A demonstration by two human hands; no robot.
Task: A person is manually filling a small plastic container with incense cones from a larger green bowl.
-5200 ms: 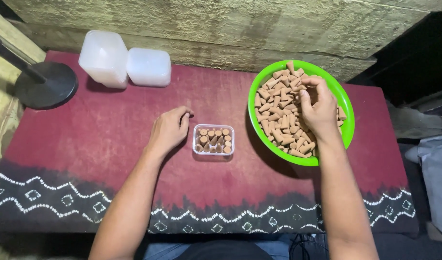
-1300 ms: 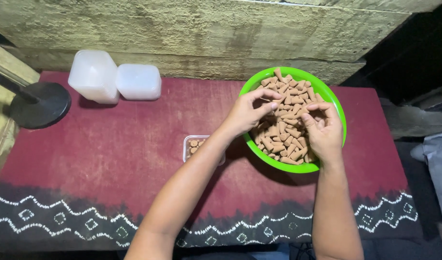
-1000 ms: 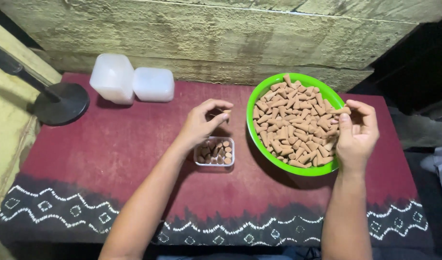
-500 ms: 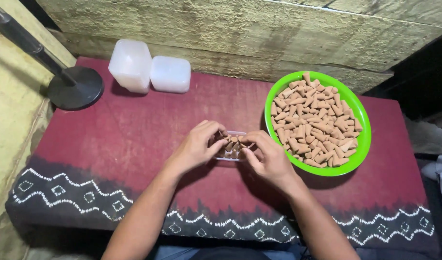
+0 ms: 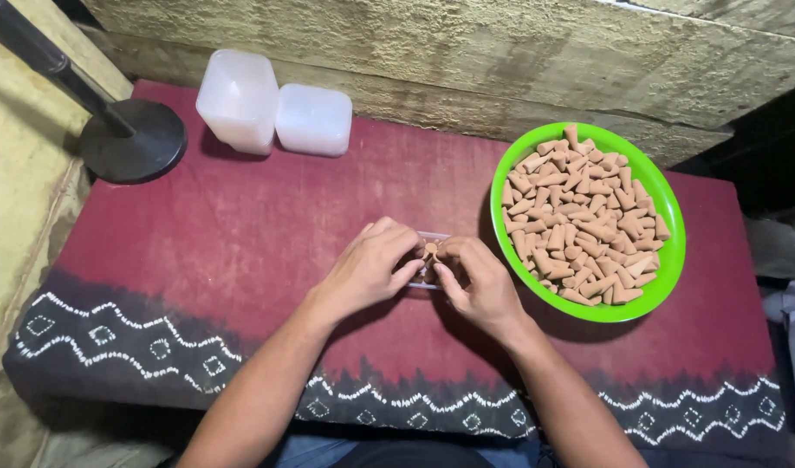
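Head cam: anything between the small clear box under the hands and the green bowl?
Nothing but bare red cloth. In the head view the right hand covers the clear box; the green bowl sits just beyond.

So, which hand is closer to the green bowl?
Right. The right hand is just beside the green bowl, at the small clear box; the left hand is on the box's far side.

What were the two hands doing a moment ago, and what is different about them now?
A second ago both hands reached into the green bowl of brown cones. Since then the left hand and right hand have come together over the small clear box, fingertips meeting on a cone at it. The bowl, the two white containers and the black stand stayed put.
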